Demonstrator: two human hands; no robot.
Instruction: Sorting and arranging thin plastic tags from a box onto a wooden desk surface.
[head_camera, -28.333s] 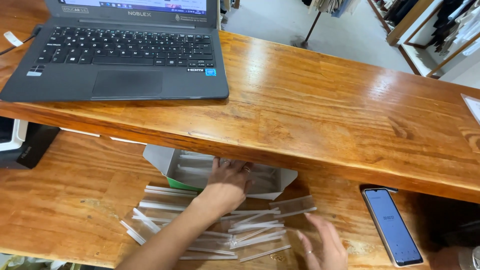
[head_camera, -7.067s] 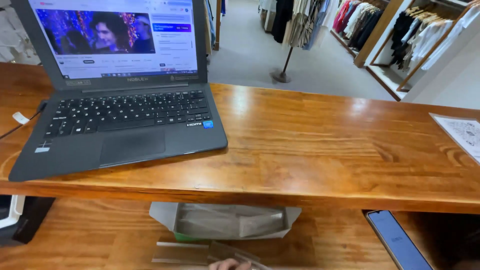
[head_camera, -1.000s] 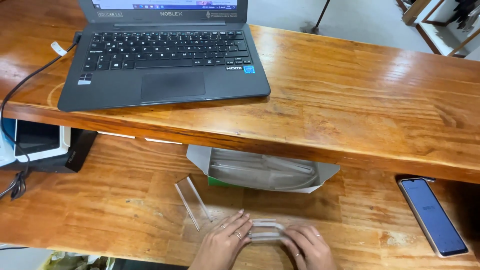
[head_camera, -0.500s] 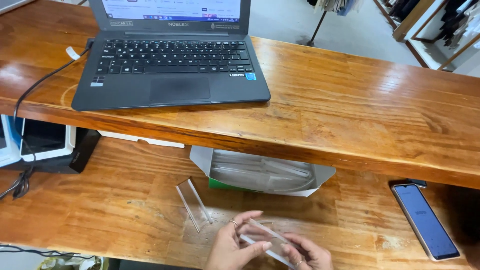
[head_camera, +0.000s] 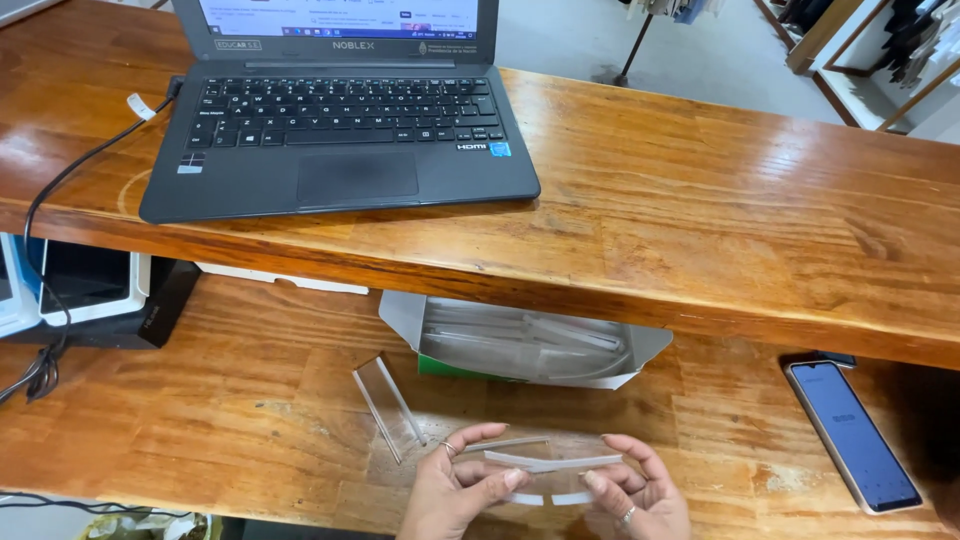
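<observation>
at the near edge of the lower wooden desk (head_camera: 180, 440) the left hand (head_camera: 455, 495) and the right hand (head_camera: 635, 500) each pinch one end of a clear plastic sign holder (head_camera: 550, 470), thumbs and fingertips closed on it, holding it level just above the wood; a ring shows on each hand. just left of the hands a second clear holder (head_camera: 388, 408) lies on the desk, apart from them. beyond, an open cardboard box (head_camera: 525, 342) sits partly under the upper counter, with more clear strips inside. to the right a smartphone (head_camera: 852, 435) lies flat, screen up. at far left a dark stand with white devices (head_camera: 90, 290) sits under the shelf edge, a black cable (head_camera: 60, 200) running down to it. on the upper wooden counter (head_camera: 720, 210) an open dark laptop (head_camera: 335, 130) stands, screen lit. past it, a shop floor with clothing racks (head_camera: 900, 50).
</observation>
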